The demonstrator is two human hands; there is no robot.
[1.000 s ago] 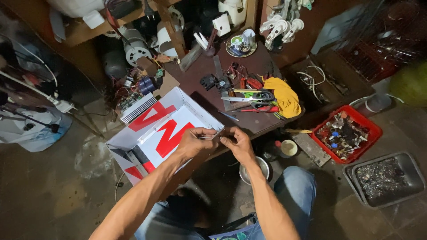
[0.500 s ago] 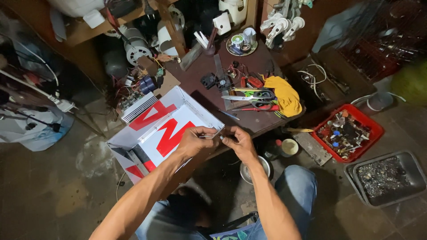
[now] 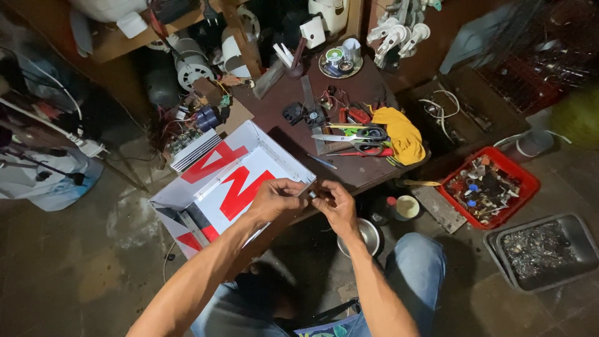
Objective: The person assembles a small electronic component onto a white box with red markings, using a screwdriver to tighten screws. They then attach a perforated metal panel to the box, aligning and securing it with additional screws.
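Pinching a small part between both hands' grip.

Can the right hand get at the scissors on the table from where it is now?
Probably yes. The scissors lie uncovered on the table, beyond the right hand, with bare tabletop between. That hand is pinching a small part, though.

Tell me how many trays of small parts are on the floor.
2: a red tray of mixed parts right of the table, and a grey metal tray of small metal bits at the lower right. Others may be hidden in the clutter.
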